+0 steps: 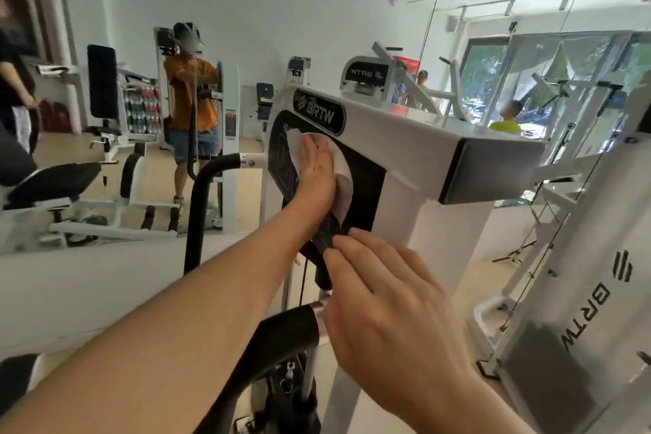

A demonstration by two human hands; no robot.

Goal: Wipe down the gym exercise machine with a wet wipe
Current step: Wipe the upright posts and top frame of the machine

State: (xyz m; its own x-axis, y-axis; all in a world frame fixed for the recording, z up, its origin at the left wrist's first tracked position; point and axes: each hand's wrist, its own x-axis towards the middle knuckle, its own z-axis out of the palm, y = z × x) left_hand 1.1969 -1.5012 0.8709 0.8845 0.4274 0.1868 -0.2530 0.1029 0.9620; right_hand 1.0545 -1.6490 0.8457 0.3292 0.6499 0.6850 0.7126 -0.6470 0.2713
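A white exercise machine (405,137) with a black BRTW panel stands in front of me. My left hand (317,176) lies flat with straight fingers on a white wet wipe (341,173), pressing it against the black side panel (366,187). My right hand (387,299) is lower and nearer, fingers loosely bent, fingertips touching the lower edge of the black panel; it holds nothing that I can see.
A black padded handle bar (197,222) curves up at the left of the machine. Another white BRTW machine frame (577,310) stands close on the right. A mirror at the left reflects a person in an orange shirt (192,106). Windows are at the far right.
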